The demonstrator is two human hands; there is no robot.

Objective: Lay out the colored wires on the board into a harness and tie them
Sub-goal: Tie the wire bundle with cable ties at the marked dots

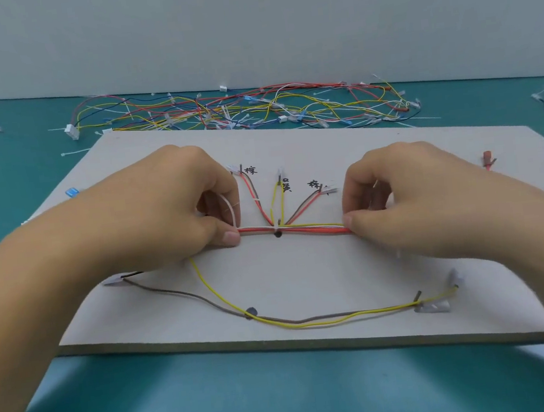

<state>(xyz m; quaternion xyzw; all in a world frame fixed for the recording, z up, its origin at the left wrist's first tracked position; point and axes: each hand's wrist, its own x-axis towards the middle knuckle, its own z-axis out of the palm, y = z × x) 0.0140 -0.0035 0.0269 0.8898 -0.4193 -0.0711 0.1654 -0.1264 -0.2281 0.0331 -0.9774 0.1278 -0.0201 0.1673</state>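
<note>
On the pale board [306, 280] a bundle of red, white and yellow wires [310, 229] runs level across the middle, past a black peg [278, 233]. My left hand [175, 203] pinches the bundle's left end, with a white cable tie [230, 210] looped under its fingers. At the bundle's right end my right hand [398, 198] pinches the wires. Red, brown and yellow branch wires [276, 198] fan upward from the peg to small terminals. A brown wire [186, 295] and a yellow wire [344, 316] sag across the near part of the board.
A tangle of colored wires and white cable ties [246, 110] lies on the teal table [285, 390] behind the board. A red connector [488, 160] sits at the board's right edge, a blue piece [72, 192] at its left. A grey wall stands behind.
</note>
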